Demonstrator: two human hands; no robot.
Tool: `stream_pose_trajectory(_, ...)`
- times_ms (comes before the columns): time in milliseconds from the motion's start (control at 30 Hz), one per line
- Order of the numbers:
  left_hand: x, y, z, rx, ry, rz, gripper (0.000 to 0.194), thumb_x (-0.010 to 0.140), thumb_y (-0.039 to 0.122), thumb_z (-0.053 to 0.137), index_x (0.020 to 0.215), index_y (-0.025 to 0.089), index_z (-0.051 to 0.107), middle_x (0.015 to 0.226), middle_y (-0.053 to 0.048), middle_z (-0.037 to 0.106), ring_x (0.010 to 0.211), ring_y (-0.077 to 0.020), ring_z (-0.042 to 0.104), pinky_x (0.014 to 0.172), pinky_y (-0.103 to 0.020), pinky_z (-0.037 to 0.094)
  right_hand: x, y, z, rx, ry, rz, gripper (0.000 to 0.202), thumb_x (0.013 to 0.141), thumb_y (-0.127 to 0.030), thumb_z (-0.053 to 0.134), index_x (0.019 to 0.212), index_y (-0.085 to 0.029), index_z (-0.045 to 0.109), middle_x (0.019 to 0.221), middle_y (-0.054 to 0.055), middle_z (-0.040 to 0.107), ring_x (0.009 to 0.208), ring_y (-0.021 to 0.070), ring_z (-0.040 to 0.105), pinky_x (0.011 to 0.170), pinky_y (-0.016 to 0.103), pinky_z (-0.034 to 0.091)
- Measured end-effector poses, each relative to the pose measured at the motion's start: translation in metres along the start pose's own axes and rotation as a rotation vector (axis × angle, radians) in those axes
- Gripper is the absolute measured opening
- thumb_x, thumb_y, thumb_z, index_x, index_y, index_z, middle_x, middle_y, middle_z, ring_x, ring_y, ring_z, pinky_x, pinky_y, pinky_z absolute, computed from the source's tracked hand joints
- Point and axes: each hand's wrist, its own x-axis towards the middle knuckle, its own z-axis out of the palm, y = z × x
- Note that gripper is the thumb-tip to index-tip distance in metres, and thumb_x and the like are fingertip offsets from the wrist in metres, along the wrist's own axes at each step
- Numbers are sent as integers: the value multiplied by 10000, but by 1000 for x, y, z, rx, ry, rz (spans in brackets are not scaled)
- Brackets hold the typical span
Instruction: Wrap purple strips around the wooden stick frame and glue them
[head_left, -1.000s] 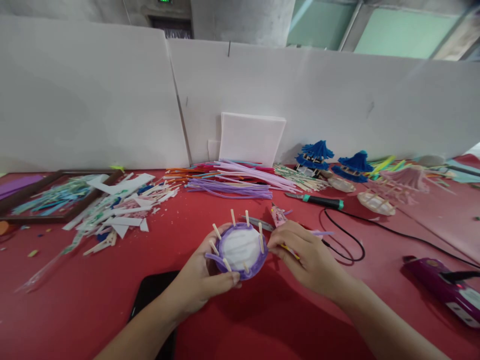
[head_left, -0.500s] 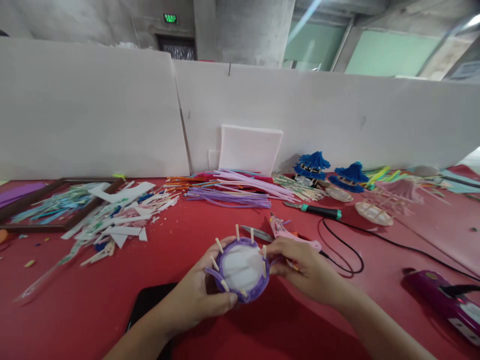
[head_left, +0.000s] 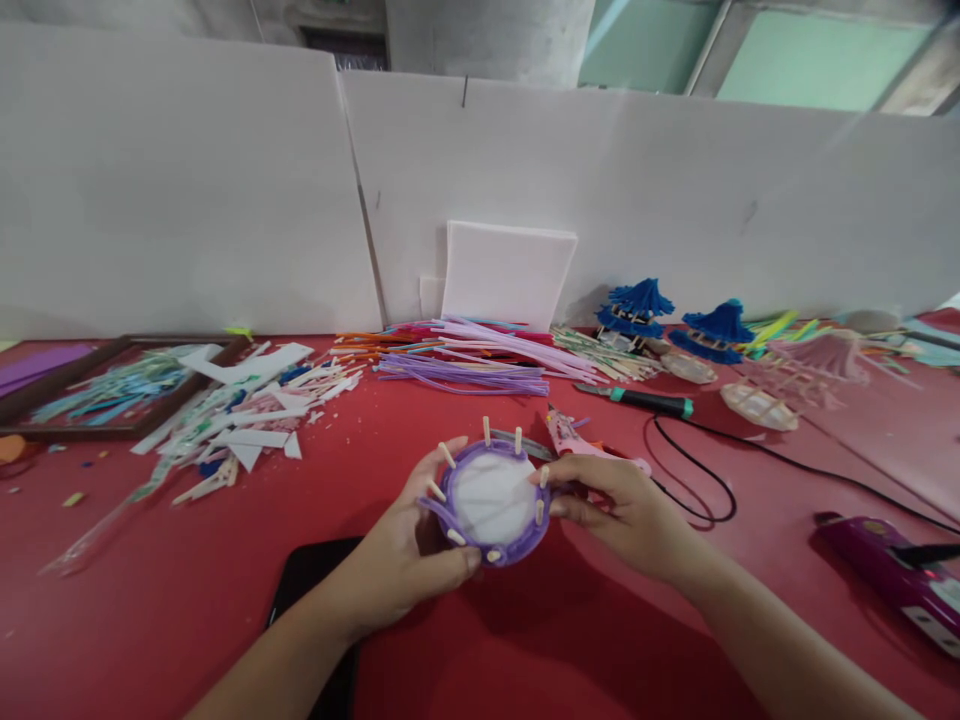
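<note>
Ends at the rear against tall white panels (head_left: 660,180), with red tabletop (head_left: 420,670) running forward from their foot. Leaves room to move between left hand (head_left: 409,545) and a loose heap of white scraps (head_left: 255,438), and between right hand (head_left: 630,510) and a magenta power strip (head_left: 892,575). Narrows just beyond the right hand, at a pink glue gun (head_left: 570,435); farther back, at a black-and-green-handled tool (head_left: 651,402).

Grasps in the left hand a round white disc rimmed with purple fuzzy strands (head_left: 493,500) and set with short pale pegs, thumb on the near-left rim, other fingers curled behind. Pinches with nearly closed fingers of the right hand at the right rim; cannot tell whether on rim or peg. Reaches over a flat black slab (head_left: 315,565) on the left.

Encloses, within a brown rectangular frame (head_left: 75,433) at far left, loose pale green and blue strips (head_left: 120,385).
</note>
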Motion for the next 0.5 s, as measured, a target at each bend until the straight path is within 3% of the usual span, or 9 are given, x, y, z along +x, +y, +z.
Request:
stream_pose_trajectory(133, 3, 0, 3, -155, 32, 31, 775, 683, 157, 734, 1357, 311, 384, 1041, -56, 648, 821, -160, 612, 786, -302, 467, 1, -1, 1, 9, 38, 14, 152, 831, -127, 593, 944, -213, 646, 847, 16, 707, 767, 126, 655, 702, 202, 527)
stream_pose_trajectory(333, 6, -10, -1, -260, 48, 18, 767, 699, 162, 737, 1363, 302, 380, 1084, -79, 665, 868, -163, 623, 729, -261, 476, 1, -1, 4, 16, 87, 50, 143, 818, -124, 579, 913, -205, 649, 824, 22, 713, 742, 133, 658, 674, 210, 537)
stream_pose_trajectory(500, 6, -10, 0, -309, 69, 9, 772, 687, 137, 742, 1362, 272, 392, 1031, -72, 692, 898, -158, 630, 774, -256, 473, 0, 0, 5, -3, 99, 56, 142, 805, -118, 573, 892, -199, 650, 789, 16, 706, 704, 131, 646, 649, 213, 529)
